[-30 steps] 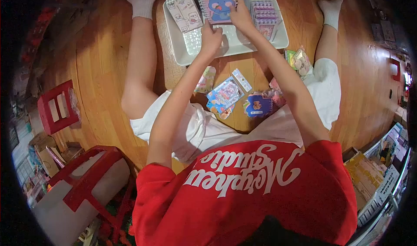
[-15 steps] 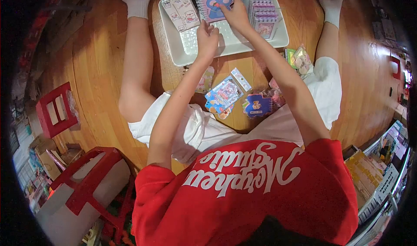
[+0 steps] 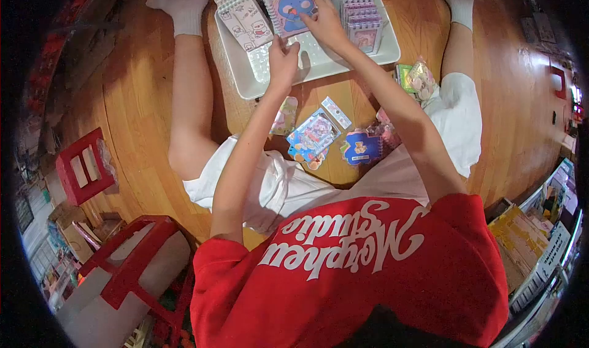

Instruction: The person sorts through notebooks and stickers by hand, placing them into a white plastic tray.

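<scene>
A white tray (image 3: 245, 84) on the floor holds several spiral notebooks. My right hand (image 3: 324, 24) is closed on the right edge of a notebook with a blue character (image 3: 293, 7) on its cover, which leans in the middle of the tray. My left hand (image 3: 283, 58) is pinched near that notebook's lower left corner; what it holds, if anything, is too small to make out. Left of it stand white notebooks with small drawings (image 3: 248, 26). Purple-edged small notebooks (image 3: 365, 29) stand in a row at the tray's right.
Between my legs lie a blue card packet (image 3: 314, 133), a blue bear notebook (image 3: 362, 146) and a green floral pad (image 3: 285, 116). Plastic-wrapped items (image 3: 420, 81) are by my right knee. A red frame (image 3: 84, 167) and a red-and-grey object (image 3: 132, 262) stand at left.
The view has shifted slightly, so the tray appears lower and further left. My left hand sits slightly further from the blue-character notebook; my right hand still grips its edge.
</scene>
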Tool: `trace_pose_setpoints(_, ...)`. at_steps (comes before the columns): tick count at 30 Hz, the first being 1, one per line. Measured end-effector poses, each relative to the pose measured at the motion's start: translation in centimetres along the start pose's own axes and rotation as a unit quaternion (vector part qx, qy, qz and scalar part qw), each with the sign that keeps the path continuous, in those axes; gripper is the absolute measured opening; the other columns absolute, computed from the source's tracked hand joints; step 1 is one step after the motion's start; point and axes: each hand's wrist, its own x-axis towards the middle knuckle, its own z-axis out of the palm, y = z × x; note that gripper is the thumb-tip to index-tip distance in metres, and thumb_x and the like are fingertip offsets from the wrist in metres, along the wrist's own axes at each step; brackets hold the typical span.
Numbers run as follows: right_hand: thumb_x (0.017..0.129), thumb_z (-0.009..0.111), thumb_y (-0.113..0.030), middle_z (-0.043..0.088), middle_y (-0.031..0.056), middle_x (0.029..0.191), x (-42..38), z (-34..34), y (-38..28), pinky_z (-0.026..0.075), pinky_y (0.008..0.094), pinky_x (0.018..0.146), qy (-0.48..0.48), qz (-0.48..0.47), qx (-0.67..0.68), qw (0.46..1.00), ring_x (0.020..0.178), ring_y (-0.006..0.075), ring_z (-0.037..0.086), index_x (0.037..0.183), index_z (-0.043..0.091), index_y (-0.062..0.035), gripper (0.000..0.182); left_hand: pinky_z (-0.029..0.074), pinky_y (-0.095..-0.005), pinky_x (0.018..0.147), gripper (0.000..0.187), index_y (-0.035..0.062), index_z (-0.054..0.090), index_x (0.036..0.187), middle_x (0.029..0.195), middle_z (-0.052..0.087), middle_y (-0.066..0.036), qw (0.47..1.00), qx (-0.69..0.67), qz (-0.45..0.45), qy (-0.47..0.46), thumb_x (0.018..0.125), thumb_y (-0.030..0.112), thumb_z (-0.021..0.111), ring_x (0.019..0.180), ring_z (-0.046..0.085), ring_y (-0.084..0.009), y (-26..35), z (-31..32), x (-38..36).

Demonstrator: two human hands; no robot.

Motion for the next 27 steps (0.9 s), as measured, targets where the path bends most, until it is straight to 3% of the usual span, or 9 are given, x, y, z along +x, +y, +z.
trace_pose_setpoints(2,0.078,0.070,-0.017,0.054,0.0290,0.113,0.0,-0.3,-0.7,0.045,0.0429,0.093,-0.023,0.042,0.031,0.998,0.107,0.0428,0.054,0.139,0.034,0.0090,0.075,0.048,-0.0324,0.085,0.065,-0.0117,0.032,0.139,0.132,0.049,-0.024,1.000,-0.003,-0.011,-0.005,0.088,0.015,0.062,0.102,0.058,-0.0218,0.3,0.0,-0.2)
trace_pose_setpoints(5,0.083,0.069,-0.019,0.052,0.0253,0.125,-0.5,0.3,-0.8,0.052,0.0337,0.076,0.006,0.054,-0.028,0.998,0.080,0.0235,0.063,0.141,0.031,0.0105,0.075,0.049,-0.0322,0.079,0.061,-0.0108,0.035,0.136,0.125,0.053,-0.021,1.000,0.024,-0.004,-0.007,0.088,0.015,0.063,0.098,0.058,-0.0208,1.0,-0.1,-0.6)
trace_pose_setpoints(8,0.086,0.066,-0.017,0.049,0.0273,0.131,-3.3,-1.4,-2.9,0.049,0.0350,0.087,0.019,-0.054,0.022,0.998,0.096,0.0286,0.063,0.142,0.030,0.0086,0.072,0.048,-0.0318,0.088,0.061,-0.0099,0.036,0.137,0.125,0.052,-0.018,0.998,0.034,-0.041,-0.043,0.090,0.017,0.064,0.106,0.056,-0.0209,2.3,-0.5,-0.9)
trace_pose_setpoints(11,0.089,0.061,-0.011,0.045,0.0242,0.136,-8.3,-5.9,-7.7,0.042,0.0370,0.098,-0.040,-0.081,0.030,0.995,0.119,0.0336,0.052,0.138,0.041,0.0014,0.055,0.045,-0.0309,0.063,0.034,-0.0055,0.048,0.110,0.093,0.057,-0.010,0.999,0.002,0.004,-0.039,0.088,0.016,0.063,0.075,0.054,-0.0155,2.0,-0.6,-0.9)
trace_pose_setpoints(15,0.089,0.058,-0.006,0.045,0.0203,0.138,-13.8,-13.8,-10.3,0.041,0.0387,0.100,-0.114,-0.071,0.054,0.990,0.124,0.0337,0.048,0.133,0.050,-0.0039,0.045,0.043,-0.0314,0.059,0.025,-0.0041,0.051,0.102,0.082,0.055,-0.008,0.998,0.040,-0.026,-0.042,0.089,0.015,0.061,0.069,0.051,-0.0142,3.0,-1.0,-1.4)
trace_pose_setpoints(17,0.087,0.058,-0.004,0.045,0.0201,0.136,-15.8,-17.0,-6.8,0.043,0.0405,0.097,-0.087,-0.024,-0.010,0.996,0.123,0.0347,0.048,0.130,0.051,-0.0041,0.044,0.046,-0.0304,0.067,0.033,-0.0049,0.052,0.113,0.086,0.059,-0.009,0.997,0.076,0.025,-0.004,0.090,0.017,0.060,0.075,0.055,-0.0155,3.7,-0.5,-2.6)
trace_pose_setpoints(19,0.083,0.058,-0.001,0.049,0.0205,0.131,-16.8,-21.0,-2.9,0.047,0.0425,0.090,-0.046,-0.044,-0.269,0.961,0.119,0.0369,0.050,0.125,0.054,-0.0028,0.042,0.048,-0.0300,0.072,0.038,-0.0050,0.051,0.121,0.089,0.061,-0.010,0.982,0.119,0.140,0.051,0.092,0.019,0.059,0.079,0.058,-0.0171,3.4,0.4,-3.8)
trace_pose_setpoints(24,0.073,0.064,-0.006,0.064,0.0168,0.101,-19.5,-26.0,1.7,0.044,0.0468,0.089,-0.264,0.162,-0.332,0.891,0.100,0.0352,0.059,0.094,0.066,-0.0021,0.022,0.049,-0.0319,0.085,0.041,-0.0050,0.052,0.126,0.109,0.064,-0.014,0.959,0.137,0.105,-0.223,0.093,0.018,0.060,0.098,0.062,-0.0203,5.6,3.9,-11.2)
trace_pose_setpoints(27,0.075,0.065,-0.010,0.063,0.0161,0.103,-21.3,-25.0,0.6,0.037,0.0498,0.095,-0.199,0.080,-0.392,0.895,0.102,0.0344,0.057,0.099,0.067,-0.0047,0.024,0.052,-0.0317,0.079,0.044,-0.0057,0.052,0.123,0.101,0.066,-0.015,0.940,0.150,0.057,-0.301,0.089,0.018,0.066,0.090,0.065,-0.0209,1.4,7.7,-14.2)
